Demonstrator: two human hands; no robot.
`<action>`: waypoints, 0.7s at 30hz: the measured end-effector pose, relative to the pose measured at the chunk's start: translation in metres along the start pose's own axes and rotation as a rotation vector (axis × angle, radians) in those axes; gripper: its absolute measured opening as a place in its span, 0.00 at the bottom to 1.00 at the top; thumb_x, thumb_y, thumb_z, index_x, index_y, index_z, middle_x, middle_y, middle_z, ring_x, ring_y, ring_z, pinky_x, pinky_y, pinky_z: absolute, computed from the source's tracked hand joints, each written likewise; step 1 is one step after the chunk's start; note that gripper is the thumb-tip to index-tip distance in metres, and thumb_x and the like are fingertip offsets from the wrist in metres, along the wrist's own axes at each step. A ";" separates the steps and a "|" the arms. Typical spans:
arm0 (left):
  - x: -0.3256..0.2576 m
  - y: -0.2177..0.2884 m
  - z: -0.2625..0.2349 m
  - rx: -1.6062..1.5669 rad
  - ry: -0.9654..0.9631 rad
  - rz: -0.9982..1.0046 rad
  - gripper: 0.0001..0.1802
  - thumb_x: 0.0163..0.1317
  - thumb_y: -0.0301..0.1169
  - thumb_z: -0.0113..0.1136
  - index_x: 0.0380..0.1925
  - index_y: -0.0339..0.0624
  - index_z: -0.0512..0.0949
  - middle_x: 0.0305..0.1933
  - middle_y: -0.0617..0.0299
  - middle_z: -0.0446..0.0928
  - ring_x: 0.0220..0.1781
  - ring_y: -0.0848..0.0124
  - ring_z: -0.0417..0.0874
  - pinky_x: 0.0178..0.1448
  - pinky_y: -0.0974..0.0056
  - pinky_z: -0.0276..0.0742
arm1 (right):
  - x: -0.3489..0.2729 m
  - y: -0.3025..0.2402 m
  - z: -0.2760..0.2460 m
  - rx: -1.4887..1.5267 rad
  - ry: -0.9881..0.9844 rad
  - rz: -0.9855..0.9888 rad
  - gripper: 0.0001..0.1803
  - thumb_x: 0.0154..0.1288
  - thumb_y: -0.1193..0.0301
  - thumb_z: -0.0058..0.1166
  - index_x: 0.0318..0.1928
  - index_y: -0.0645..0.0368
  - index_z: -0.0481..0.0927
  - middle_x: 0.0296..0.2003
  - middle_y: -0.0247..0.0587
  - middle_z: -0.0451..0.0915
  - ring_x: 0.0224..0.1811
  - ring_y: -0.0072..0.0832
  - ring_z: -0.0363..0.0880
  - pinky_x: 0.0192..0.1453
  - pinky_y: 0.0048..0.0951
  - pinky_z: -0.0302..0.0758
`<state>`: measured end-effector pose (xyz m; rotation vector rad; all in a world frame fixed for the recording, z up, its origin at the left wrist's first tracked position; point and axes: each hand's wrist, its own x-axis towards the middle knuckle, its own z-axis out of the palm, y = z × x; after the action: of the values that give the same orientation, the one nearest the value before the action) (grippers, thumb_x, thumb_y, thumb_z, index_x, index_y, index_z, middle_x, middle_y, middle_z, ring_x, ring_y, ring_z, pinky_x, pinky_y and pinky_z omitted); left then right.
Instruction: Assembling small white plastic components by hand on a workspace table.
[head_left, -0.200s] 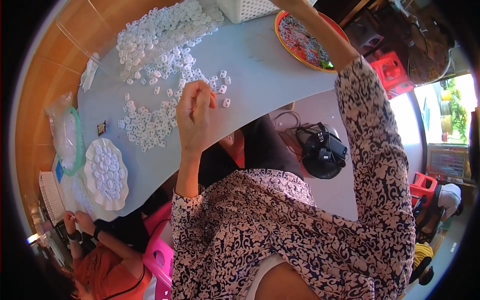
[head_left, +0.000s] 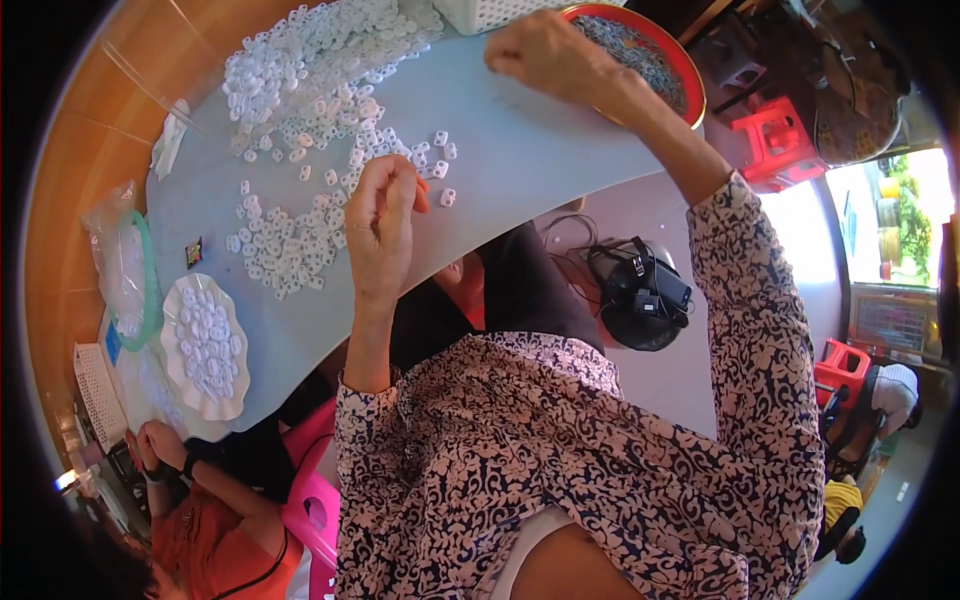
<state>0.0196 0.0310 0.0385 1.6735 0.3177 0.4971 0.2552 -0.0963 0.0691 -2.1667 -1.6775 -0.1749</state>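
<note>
My left hand (head_left: 383, 225) is closed, held over the near edge of the grey-blue table (head_left: 540, 150); whatever its curled fingers hold is hidden. Just beyond it lie loose small white plastic pieces with holes (head_left: 295, 240), several of them close to the fingertips. Slightly blurred, my right hand (head_left: 555, 55) is over the far part of the table with its fingers bent together, and I cannot make out anything in them. Its wrist crosses the rim of a round red tray (head_left: 694, 75) full of small silvery-grey bits (head_left: 640, 50).
A large heap of white pieces (head_left: 290, 75) lies at the far left, near a white perforated basket (head_left: 490, 12). At the left are a scalloped white plate (head_left: 238, 400) of white pieces, a small dark wrapper (head_left: 194, 252) and a plastic bag (head_left: 112, 235). A person in orange (head_left: 215, 540) sits lower left.
My right hand has come from beyond the top edge, moving left and nearer, to the table beside the red tray. The left hand stays closed in nearly the same place.
</note>
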 end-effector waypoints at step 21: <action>0.005 -0.002 -0.015 0.293 0.294 0.167 0.09 0.66 0.30 0.50 0.37 0.35 0.75 0.25 0.65 0.73 0.26 0.80 0.72 0.32 0.73 0.69 | -0.008 -0.033 0.032 0.088 0.022 0.161 0.04 0.52 0.77 0.52 0.29 0.66 0.76 0.22 0.49 0.78 0.24 0.42 0.79 0.31 0.35 0.76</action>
<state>0.0164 0.0465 0.0383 1.9213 0.4858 0.8586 0.2173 -0.0847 0.0452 -2.2130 -1.4626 -0.0777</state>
